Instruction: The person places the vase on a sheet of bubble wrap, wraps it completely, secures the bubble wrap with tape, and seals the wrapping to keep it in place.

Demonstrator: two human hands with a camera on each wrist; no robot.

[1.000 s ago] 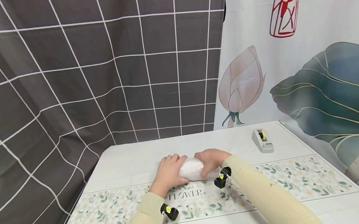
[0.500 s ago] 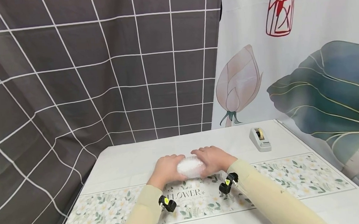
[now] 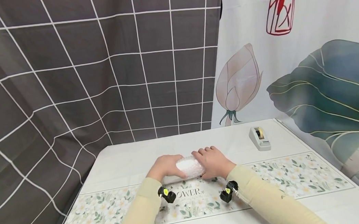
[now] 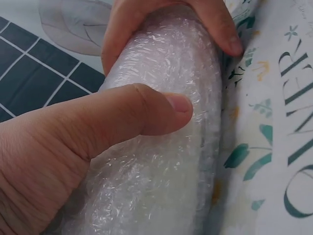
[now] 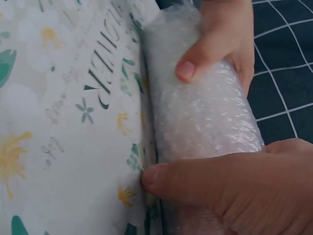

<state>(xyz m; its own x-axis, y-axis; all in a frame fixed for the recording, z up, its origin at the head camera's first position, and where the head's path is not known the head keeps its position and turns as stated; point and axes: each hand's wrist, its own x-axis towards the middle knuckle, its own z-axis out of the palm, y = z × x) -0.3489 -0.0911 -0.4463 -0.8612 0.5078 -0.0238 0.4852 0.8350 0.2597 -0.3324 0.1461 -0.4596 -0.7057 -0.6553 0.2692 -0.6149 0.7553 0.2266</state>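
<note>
A roll of bubble wrap (image 3: 187,168) lies on the table in the head view, its clear wrapping shiny and its core pale. My left hand (image 3: 165,166) grips its left part, the thumb laid across the top in the left wrist view. Around the right part, my right hand (image 3: 215,163) holds on with its thumb on the near side, as the right wrist view shows. A loose end of the bubble wrap (image 5: 172,17) sticks out past the left hand. Whatever is inside the wrap cannot be made out.
A grey tape dispenser (image 3: 259,139) with a yellowish roll of tape stands at the back right of the table. Beneath the hands runs a floral-printed cloth (image 3: 297,175). Dark checked curtain (image 3: 152,69) hangs behind, with a white flower-printed curtain (image 3: 239,36) to the right.
The roll has turned slightly under both hands, and more of its left end shows below the left hand. The right hand's fingers have come further over the top. The dispenser has stayed put.
</note>
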